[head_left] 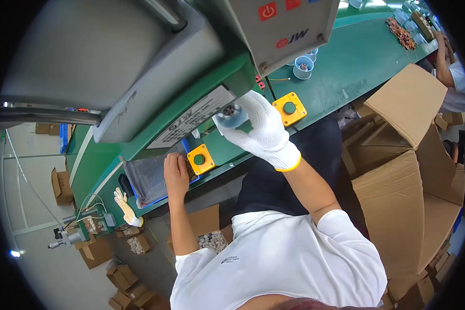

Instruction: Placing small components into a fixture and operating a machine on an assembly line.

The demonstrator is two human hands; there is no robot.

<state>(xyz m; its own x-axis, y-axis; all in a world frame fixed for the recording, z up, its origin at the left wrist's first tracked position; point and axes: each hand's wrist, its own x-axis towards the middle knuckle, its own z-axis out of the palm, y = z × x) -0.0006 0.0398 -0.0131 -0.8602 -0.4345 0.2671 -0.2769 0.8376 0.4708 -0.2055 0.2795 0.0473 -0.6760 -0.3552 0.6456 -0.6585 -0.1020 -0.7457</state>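
Observation:
My right hand (263, 126), in a white knit glove with a yellow cuff, is closed around a light-blue plastic cup (235, 122). Small dark and metallic parts show inside the cup, under the edge of the green machine (191, 111). My bare left hand (176, 174) is at the near side of a blue-rimmed tray (149, 175), fingers bent and close together. What those fingers hold, if anything, is hidden. Beside that hand sits a yellow box with a green button (200, 159); a second yellow button box (290, 109) stands right of my glove.
More light-blue cups (303, 67) stand on the green bench (341, 77). A cream glove (126, 207) lies at its left end. Large open cardboard boxes (392, 201) crowd the right side; a carton of small pale parts (212, 240) is below my left arm. Another person (449, 72) works far right.

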